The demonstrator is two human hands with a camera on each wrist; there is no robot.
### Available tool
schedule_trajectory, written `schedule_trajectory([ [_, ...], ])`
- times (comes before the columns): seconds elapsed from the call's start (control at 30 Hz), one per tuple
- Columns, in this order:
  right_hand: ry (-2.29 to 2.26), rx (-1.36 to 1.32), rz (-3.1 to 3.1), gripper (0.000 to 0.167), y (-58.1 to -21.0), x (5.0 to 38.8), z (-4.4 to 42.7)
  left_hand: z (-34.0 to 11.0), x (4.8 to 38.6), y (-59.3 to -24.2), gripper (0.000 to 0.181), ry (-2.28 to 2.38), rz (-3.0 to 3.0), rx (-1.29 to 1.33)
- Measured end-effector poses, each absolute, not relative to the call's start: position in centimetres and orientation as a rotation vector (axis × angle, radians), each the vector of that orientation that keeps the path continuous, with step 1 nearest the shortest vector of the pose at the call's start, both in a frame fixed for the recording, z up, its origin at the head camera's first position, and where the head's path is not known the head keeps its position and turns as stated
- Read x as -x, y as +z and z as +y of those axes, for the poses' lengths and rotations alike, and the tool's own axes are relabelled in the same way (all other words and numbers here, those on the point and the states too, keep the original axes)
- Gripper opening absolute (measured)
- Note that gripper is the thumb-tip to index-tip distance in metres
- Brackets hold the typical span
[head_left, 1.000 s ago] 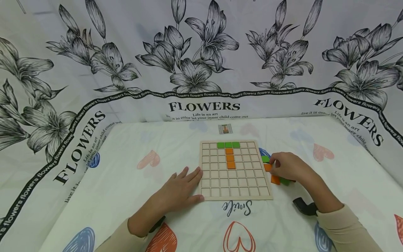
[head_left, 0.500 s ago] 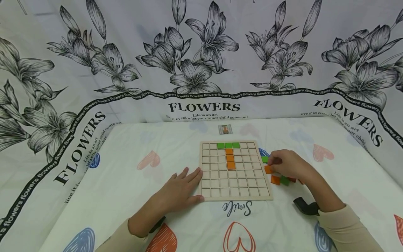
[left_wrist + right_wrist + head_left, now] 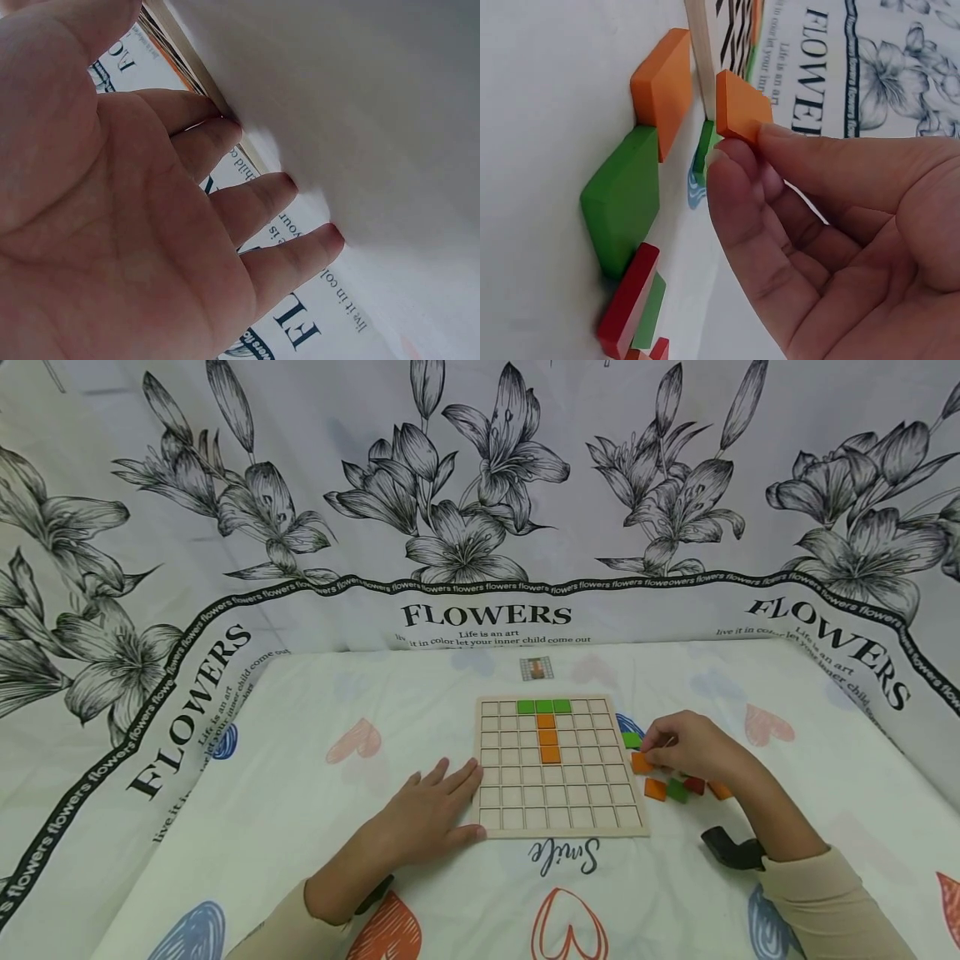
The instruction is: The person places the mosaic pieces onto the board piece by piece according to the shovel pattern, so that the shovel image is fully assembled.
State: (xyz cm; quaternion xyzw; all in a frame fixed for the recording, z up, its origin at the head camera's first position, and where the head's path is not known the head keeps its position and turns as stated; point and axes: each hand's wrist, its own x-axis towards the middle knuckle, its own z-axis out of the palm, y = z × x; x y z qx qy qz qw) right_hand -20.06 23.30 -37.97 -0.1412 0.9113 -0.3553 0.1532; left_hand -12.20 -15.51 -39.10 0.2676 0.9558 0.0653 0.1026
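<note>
A pale wooden grid board (image 3: 517, 795) lies on the cloth. Three green tiles (image 3: 544, 705) sit side by side in its far row, and three orange tiles (image 3: 549, 737) run in a column below the middle one. My left hand (image 3: 423, 817) rests flat, with extended fingers and thumb touching the board's left edge. Just off the board's right side, my right hand (image 3: 693, 747) pinches an orange square tile (image 3: 742, 109) between thumb and fingertips, raised above the cloth in the right wrist view. A loose green tile (image 3: 632, 740) lies beyond it, by the board's edge.
Nearer me on the right lie a loose orange tile (image 3: 656, 789), a green tile (image 3: 677, 790) and a red tile (image 3: 694, 786), with others partly hidden. A small picture card (image 3: 536, 668) lies behind the board. A flower-printed curtain (image 3: 480, 510) rises at the back.
My right hand, pinching the orange tile, has shifted only slightly, and more of the loose tiles beneath it show. The left hand and the board have stayed put.
</note>
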Motion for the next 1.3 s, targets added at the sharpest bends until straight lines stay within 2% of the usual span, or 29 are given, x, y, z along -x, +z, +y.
schedule_trajectory([
  [0.47, -1.023, 0.519, 2.584, 0.006, -37.9, 20.1, 21.0, -15.7, 12.3, -39.3, 0.079, 0.175, 2.813, -0.777],
  [1.3, -0.977, 0.558, 2.567, 0.010, -37.0, 20.8, 17.0, -15.5, 12.2, -39.0, 0.079, 0.173, 2.817, -0.776],
])
